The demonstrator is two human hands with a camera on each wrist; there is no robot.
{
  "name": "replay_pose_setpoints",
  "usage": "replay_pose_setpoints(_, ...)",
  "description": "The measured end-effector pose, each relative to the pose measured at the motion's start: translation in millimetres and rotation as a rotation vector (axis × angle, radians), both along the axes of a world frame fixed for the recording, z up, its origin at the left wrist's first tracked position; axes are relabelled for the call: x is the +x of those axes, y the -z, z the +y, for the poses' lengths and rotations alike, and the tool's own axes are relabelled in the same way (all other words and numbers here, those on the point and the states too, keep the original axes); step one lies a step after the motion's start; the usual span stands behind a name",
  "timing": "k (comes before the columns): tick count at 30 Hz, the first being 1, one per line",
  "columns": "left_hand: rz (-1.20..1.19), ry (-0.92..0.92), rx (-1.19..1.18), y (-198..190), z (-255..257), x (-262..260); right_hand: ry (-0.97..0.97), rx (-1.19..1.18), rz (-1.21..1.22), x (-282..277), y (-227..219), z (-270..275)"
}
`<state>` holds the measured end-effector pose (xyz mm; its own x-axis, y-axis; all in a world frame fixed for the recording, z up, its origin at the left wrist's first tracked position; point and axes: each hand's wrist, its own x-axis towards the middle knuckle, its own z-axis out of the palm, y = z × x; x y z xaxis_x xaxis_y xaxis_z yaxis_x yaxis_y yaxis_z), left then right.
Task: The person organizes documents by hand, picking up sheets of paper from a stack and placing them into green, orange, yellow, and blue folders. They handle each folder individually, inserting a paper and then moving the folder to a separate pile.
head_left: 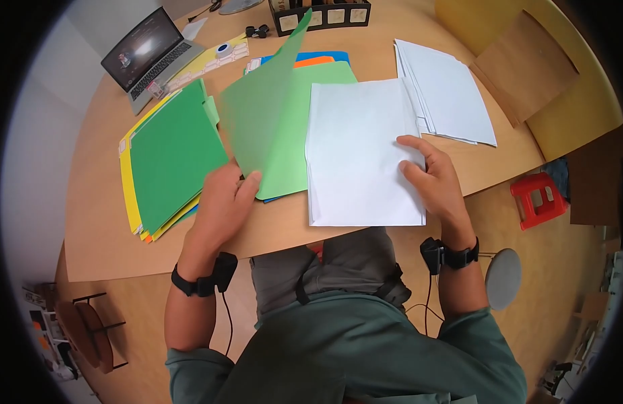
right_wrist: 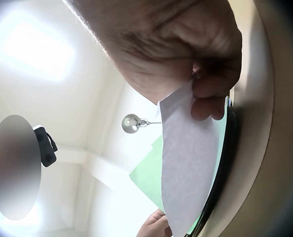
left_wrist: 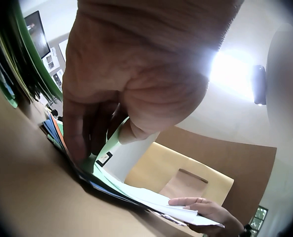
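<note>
A light green folder (head_left: 288,158) lies spread in the middle of the table, its left cover (head_left: 254,108) raised and tilted. My left hand (head_left: 224,202) pinches that cover near its lower edge between thumb and fingers; the left wrist view shows the green sheet running up to the thumb. White papers (head_left: 362,161) lie over the right part of the folder. My right hand (head_left: 433,175) grips their right edge, thumb on top, and in the right wrist view the fingers (right_wrist: 208,91) close around the lifted paper edge. Blue and orange folders (head_left: 325,59) show beneath the green one.
Dark green and yellow folders (head_left: 177,161) are piled at the left. Another white paper stack (head_left: 449,94) lies at the right, near a brown envelope (head_left: 527,67). A laptop (head_left: 146,54) and a black box (head_left: 321,19) stand at the back. A red stool (head_left: 537,200) is on the floor.
</note>
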<state>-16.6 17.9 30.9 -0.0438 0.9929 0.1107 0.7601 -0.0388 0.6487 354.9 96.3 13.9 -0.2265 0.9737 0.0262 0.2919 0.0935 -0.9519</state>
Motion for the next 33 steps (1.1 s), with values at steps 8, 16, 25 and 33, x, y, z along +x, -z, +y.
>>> replay_pose_setpoints(8, -0.21, -0.024, 0.047, 16.4, -25.1, -0.5, -0.084, 0.031, -0.05, -23.9, -6.5, 17.8)
replay_pose_setpoints(16, -0.44, -0.154, 0.034, 35.2, -47.9, 7.9, -0.163, 0.03, -0.149, -56.8, -12.2, 25.3)
replay_pose_setpoints(25, -0.544, -0.197, 0.157, 57.5, -56.7, 6.8, -0.137, 0.142, -0.188, -64.5, -1.0, 30.2)
replay_pose_setpoints(33, -0.477, -0.164, 0.09, 58.4, -59.1, 5.0, -0.153, 0.077, -0.224, -70.2, -7.2, 30.0)
